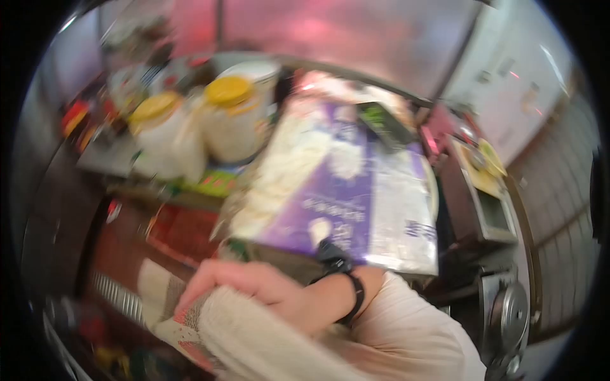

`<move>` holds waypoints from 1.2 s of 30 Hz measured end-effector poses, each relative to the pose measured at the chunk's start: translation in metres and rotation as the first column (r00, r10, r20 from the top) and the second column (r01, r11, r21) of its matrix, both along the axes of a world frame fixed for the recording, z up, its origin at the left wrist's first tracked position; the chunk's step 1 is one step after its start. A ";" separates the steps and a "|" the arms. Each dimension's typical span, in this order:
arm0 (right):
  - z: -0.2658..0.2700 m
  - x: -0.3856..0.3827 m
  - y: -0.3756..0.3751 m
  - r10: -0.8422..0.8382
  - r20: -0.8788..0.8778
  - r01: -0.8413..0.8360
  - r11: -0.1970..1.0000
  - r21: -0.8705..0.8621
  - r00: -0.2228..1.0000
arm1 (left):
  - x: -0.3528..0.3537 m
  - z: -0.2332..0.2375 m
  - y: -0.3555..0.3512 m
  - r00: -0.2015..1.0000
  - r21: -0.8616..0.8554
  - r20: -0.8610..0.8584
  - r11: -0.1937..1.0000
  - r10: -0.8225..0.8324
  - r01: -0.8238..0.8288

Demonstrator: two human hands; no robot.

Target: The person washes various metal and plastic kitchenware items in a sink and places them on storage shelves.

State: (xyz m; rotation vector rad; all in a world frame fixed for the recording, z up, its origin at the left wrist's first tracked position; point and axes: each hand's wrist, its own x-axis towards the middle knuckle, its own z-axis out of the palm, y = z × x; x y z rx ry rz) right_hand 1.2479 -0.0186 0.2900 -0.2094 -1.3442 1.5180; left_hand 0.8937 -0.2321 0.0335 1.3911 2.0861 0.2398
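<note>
My right hand (248,286), with a black band on its wrist and a pale sleeve behind it, comes in from the lower right. Its fingers are closed on a beige cloth (254,330) that has a patterned part in grey and red at the left. I see no fingers of my left hand; whether the cloth covers it, I cannot tell. Just beyond the right hand lies a large purple and white package (337,184), with a small dark green packet (384,124) on its far end. Motion blurs the view.
Two jars with yellow lids (232,117) (155,127) stand back left, near a white tub (254,70). Below them is a red tray (184,232). At the right are a metal-edged drawer box (489,209) and a round metal lid (510,314).
</note>
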 end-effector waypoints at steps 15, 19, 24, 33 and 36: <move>0.008 -0.305 0.018 0.974 -0.042 -0.926 0.225 0.304 0.223 | -0.104 0.009 -0.061 0.778 -0.259 0.023 0.755 0.628 -0.602; 0.008 -0.369 0.029 0.991 0.040 -0.934 0.104 0.342 0.125 | -0.171 0.014 -0.058 0.731 -0.160 0.047 0.728 0.681 -0.667; 0.003 -0.444 0.063 0.991 0.134 -0.919 -0.081 0.385 -0.031 | -0.242 0.025 -0.051 0.702 -0.200 -0.035 0.683 0.712 -0.703; 0.003 -0.567 0.150 0.911 0.243 -0.792 -0.410 0.453 -0.332 | -0.330 0.054 0.013 0.548 -0.083 -0.108 0.541 0.830 -0.837; 0.006 -0.609 0.182 0.848 0.283 -0.712 -0.530 0.462 -0.448 | -0.350 0.053 0.046 0.512 -0.042 -0.110 0.510 0.852 -0.859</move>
